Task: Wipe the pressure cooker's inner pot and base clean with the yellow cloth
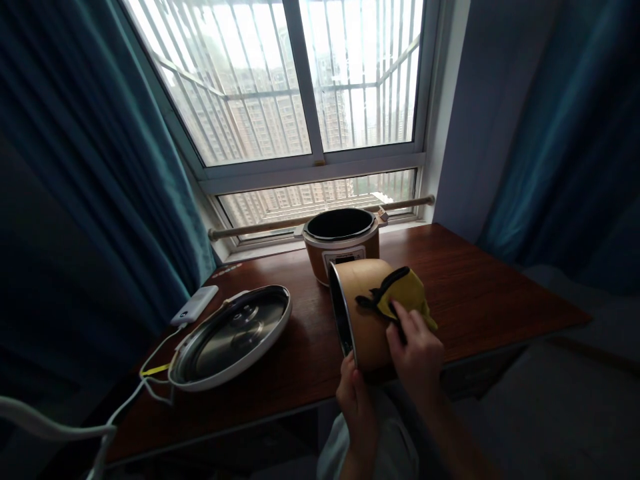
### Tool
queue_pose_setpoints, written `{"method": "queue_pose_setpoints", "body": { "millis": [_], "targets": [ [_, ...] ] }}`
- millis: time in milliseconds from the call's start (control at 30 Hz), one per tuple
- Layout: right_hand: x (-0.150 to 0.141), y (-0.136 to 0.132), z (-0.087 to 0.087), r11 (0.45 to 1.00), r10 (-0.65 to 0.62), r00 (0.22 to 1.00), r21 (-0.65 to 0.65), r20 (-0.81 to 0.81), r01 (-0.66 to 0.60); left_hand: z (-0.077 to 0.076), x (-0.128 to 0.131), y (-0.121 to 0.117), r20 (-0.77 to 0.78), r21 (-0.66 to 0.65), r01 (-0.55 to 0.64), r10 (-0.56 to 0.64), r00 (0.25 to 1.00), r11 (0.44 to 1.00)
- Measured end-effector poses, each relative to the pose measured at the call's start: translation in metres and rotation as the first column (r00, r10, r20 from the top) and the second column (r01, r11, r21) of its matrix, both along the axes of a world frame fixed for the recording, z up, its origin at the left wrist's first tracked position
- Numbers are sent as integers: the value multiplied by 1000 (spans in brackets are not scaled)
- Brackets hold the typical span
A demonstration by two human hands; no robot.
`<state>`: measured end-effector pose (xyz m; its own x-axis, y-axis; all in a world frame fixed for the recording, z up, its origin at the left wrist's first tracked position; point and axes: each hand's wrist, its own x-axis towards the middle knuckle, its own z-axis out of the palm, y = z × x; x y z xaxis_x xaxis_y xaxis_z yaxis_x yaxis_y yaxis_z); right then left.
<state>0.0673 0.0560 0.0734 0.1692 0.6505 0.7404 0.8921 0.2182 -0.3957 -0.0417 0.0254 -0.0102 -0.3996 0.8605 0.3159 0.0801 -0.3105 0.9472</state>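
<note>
Between left grip [356,397] and right hand [416,347]: pot [369,340], tipped sideways.

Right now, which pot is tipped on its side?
The golden pot the left hand holds by its rim. Its opening faces left, while the cooker by the window stands upright, its opening facing up.

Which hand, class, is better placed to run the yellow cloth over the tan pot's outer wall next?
Probably the right hand: its fingers have the yellow cloth against the tan pot, while the left hand holds the rim.
</note>
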Motion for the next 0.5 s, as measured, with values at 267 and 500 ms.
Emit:
{"method": "queue_pose_setpoints", "body": {
  "millis": [267, 500],
  "targets": [
    [27, 8, 4, 1000, -7, 980, -22, -198, 3, -19, -2, -10, -93, 19, 18, -16, 996, 1000],
    [-17, -14, 28, 970, 244, 966, 6, -87, -244, -32, -7, -19, -155, -7, -8, 7, 988, 1000]
  ]
}}
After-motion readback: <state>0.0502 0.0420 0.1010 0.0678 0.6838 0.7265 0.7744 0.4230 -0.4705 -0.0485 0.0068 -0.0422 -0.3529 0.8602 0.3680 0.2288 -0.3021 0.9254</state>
